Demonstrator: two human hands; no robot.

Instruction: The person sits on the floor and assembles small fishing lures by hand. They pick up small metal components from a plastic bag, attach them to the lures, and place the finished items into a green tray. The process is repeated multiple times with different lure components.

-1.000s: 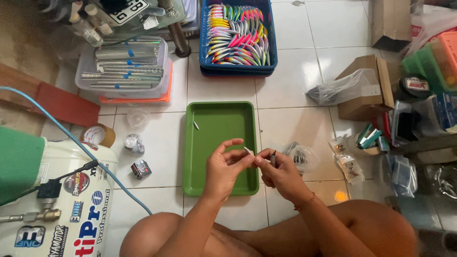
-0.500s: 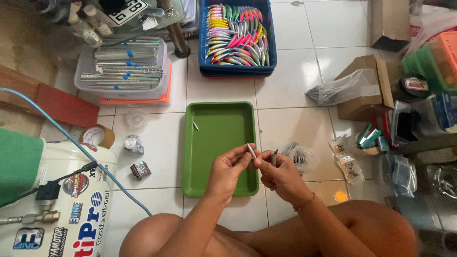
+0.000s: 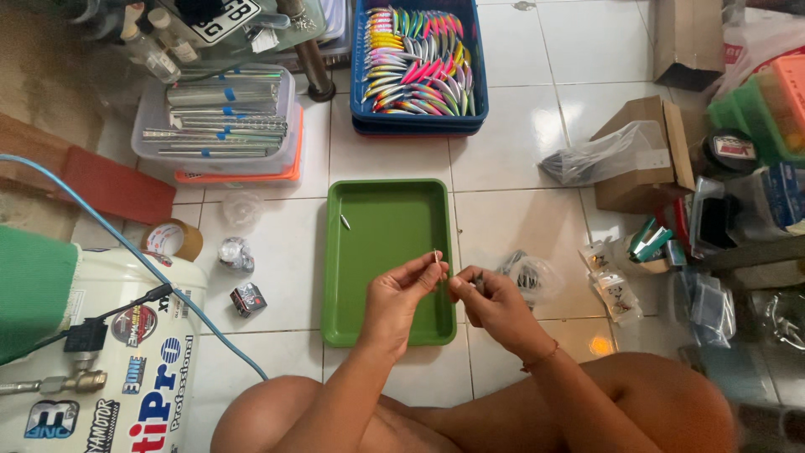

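Two hands meet over the near right corner of the green tray (image 3: 369, 252), which lies on the white tiled floor. Left hand (image 3: 402, 294) pinches a small pale lure piece (image 3: 436, 257) between thumb and forefinger, its long axis pointing up and away. Right hand (image 3: 486, 300), just beside it, is closed on something dark that I cannot identify.

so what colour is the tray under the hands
Green, plain with no pattern; the tray shows best in the head view.
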